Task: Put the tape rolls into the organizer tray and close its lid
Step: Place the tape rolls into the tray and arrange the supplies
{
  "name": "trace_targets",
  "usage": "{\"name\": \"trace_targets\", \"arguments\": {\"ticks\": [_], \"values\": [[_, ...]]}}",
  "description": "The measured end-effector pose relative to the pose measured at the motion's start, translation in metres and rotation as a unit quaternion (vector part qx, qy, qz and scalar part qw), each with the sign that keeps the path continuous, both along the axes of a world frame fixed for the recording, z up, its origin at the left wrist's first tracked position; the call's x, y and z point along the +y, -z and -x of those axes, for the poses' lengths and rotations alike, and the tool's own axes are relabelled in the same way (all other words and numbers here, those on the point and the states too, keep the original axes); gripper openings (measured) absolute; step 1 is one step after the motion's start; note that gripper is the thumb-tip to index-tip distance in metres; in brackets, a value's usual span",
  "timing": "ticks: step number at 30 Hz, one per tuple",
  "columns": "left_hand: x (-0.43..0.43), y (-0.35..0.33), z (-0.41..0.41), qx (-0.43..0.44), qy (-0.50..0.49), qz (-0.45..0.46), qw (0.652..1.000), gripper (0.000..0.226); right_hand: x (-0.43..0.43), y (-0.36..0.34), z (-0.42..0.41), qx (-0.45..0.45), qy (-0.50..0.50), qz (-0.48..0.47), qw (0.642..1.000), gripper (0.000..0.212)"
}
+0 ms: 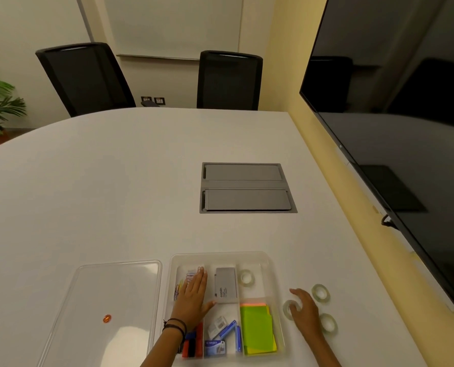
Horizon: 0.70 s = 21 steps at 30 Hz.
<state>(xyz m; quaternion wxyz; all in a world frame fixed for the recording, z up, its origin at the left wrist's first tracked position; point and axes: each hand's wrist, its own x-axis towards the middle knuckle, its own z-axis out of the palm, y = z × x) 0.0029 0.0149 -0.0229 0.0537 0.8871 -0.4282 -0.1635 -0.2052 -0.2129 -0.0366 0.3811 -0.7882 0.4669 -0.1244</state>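
The clear organizer tray (220,256) sits at the near edge of the white table, with one clear tape roll (246,277) in its far right compartment. Three more tape rolls lie on the table right of the tray: one (320,293) farther back, one (328,323) nearer, and one (287,310) by the tray's wall. My right hand (305,311) rests over that last roll, fingers curled on it. My left hand (193,298) lies flat and open on the tray's left side, over the paper clips. The clear lid (106,295) lies flat left of the tray.
The tray also holds a grey stapler (225,284), green sticky notes (257,327), staple boxes and red and black clips. A grey cable hatch (247,188) is set in the table (114,194) beyond. A large dark screen (406,128) hangs at the right; two black chairs stand behind.
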Motion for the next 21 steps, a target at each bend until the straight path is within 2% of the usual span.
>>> {"name": "trace_targets", "arguments": {"ticks": [2,4,7,9,11,13,16,21], "values": [[0.002,0.000,0.004,-0.044,-0.020,0.031,0.998,0.100,0.007,0.005,0.013,0.061,-0.071,-0.021,0.995,0.047],[0.009,-0.003,0.010,0.012,-0.030,0.011,0.999,0.101,0.015,0.007,0.022,0.096,-0.115,-0.017,0.988,0.054],[0.014,-0.008,0.017,0.029,-0.034,0.046,0.998,0.081,0.025,0.006,0.028,0.114,-0.123,0.016,0.986,0.050],[0.019,-0.018,0.021,0.032,-0.015,0.037,0.999,0.067,0.028,0.005,0.030,0.120,-0.117,0.036,0.985,0.048],[0.025,-0.014,0.024,-0.034,0.000,0.056,0.998,0.066,0.028,0.001,0.027,0.112,-0.099,0.033,0.988,0.045],[0.025,-0.013,0.025,-0.076,-0.005,0.061,0.995,0.067,0.027,-0.009,0.019,0.079,-0.039,0.008,0.996,0.039],[0.028,-0.013,0.027,-0.027,0.002,0.035,0.999,0.068,0.024,-0.027,-0.002,-0.008,0.045,-0.019,0.999,0.038],[0.030,-0.008,0.023,-0.069,0.029,0.047,0.996,0.068,0.023,-0.051,-0.044,-0.138,0.020,-0.039,0.990,0.038]]}}
